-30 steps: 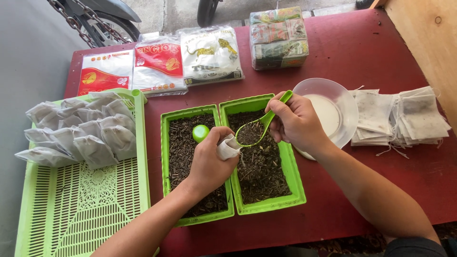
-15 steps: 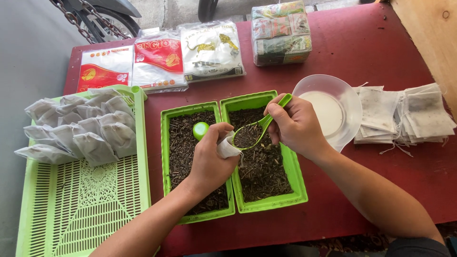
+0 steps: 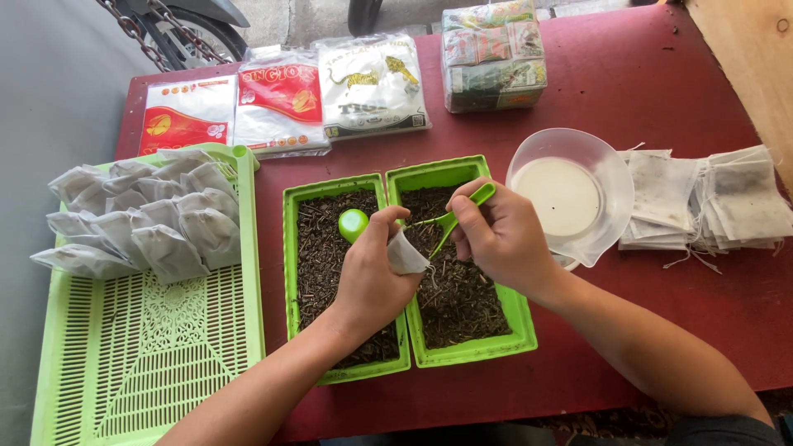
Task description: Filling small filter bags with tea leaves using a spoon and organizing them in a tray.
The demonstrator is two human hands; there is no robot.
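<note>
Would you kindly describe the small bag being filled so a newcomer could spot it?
On the red table, find the two green trays of dark leaves. Over their shared wall, the left hand pinches a small white bag. Unlike the stacked bags elsewhere, it is held, beside a green scoop.

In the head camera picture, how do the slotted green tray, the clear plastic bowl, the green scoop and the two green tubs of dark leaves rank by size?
1. Slotted green tray, clearly largest.
2. The two green tubs, left and right: they look alike, so no ranking between them.
3. Clear plastic bowl.
4. Green scoop in the right hand, smallest, though partly hidden.
</note>
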